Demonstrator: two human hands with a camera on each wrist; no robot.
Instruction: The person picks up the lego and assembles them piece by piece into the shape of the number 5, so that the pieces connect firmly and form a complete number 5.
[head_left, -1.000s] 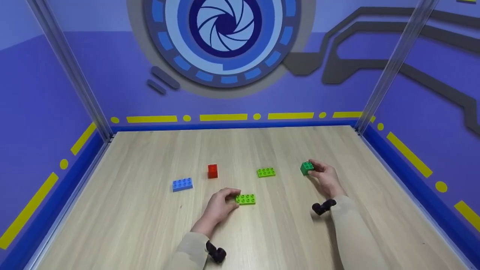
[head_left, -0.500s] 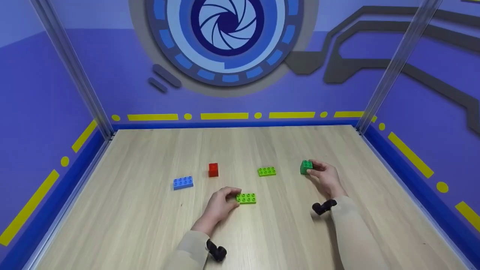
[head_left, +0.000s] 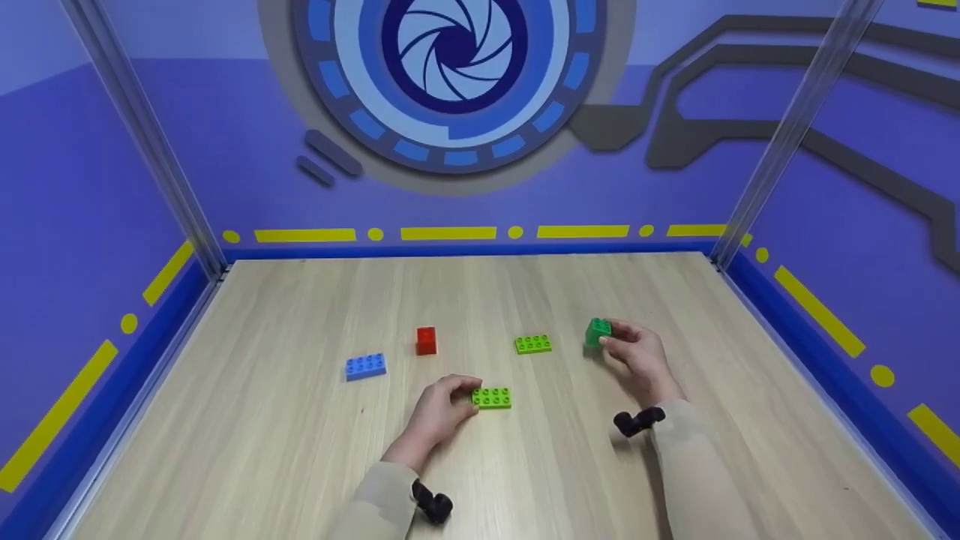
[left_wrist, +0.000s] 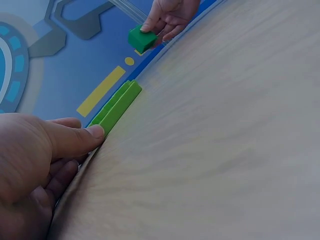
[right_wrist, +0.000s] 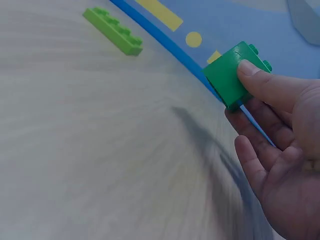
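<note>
We see a person wearing long beige sleeves, the cloth pale and plain. The left sleeve [head_left: 375, 499] is slightly creased and ends at the wrist; beyond its open end, the left hand [head_left: 435, 415] is bare, with a short thumbnail [left_wrist: 95, 131]. At the inner edge of that sleeve's end we find a small black gadget [head_left: 433, 504], made of a curved clip and a rounded knob. Well to the right of the left sleeve is the matching right sleeve [head_left: 697, 465], with a similar black knobbed device [head_left: 640, 422] on its near side and, past its end, the bare right hand [head_left: 639, 360].
</note>
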